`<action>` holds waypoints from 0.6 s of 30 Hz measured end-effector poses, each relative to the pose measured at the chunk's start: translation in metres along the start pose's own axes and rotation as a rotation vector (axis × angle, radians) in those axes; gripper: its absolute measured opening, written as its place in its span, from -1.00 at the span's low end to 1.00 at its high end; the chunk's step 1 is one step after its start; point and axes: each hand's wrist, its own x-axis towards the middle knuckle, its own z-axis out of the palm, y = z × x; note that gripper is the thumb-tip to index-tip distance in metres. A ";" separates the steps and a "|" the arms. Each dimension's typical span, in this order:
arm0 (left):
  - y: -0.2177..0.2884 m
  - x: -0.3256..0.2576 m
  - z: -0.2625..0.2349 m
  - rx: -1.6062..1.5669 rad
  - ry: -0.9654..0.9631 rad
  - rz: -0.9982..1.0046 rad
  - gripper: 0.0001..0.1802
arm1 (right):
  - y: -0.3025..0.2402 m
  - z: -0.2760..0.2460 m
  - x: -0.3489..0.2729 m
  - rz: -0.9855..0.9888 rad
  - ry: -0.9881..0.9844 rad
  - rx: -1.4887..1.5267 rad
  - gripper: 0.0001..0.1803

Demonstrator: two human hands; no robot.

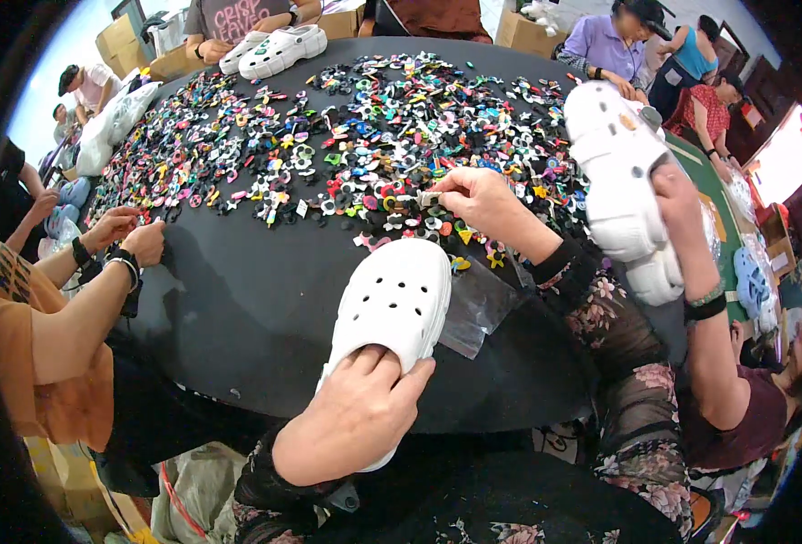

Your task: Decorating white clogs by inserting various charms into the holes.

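Note:
My left hand (347, 422) reaches into the opening of a white clog (394, 295), its fingers inside, and grips it over the table's near edge. The clog's toe points away from me, and its holed upper faces up with no charms in it. At the near edge of a wide heap of small colourful shoe charms (374, 136), my right hand (492, 208) pinches a small pale shoe charm (429, 197) between thumb and fingertips. A clear plastic bag (473, 313) lies just right of the clog.
The heap covers much of the black table (238, 308). At right, a co-worker's hand holds large white clogs (623, 172) close to my right arm. Another person's hands (129, 238) work at left. More white clogs (283, 52) rest at the far edge.

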 end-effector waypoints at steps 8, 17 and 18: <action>-0.005 0.000 0.008 -0.025 0.059 0.031 -0.54 | -0.037 -0.010 -0.008 0.156 -0.132 0.177 -0.81; -0.005 0.000 0.011 -0.016 0.100 0.030 -0.53 | -0.081 0.005 -0.035 -0.096 -0.113 0.099 -0.87; -0.005 0.000 0.011 -0.023 0.101 0.028 -0.53 | -0.084 0.007 -0.038 -0.220 -0.042 -0.003 -0.85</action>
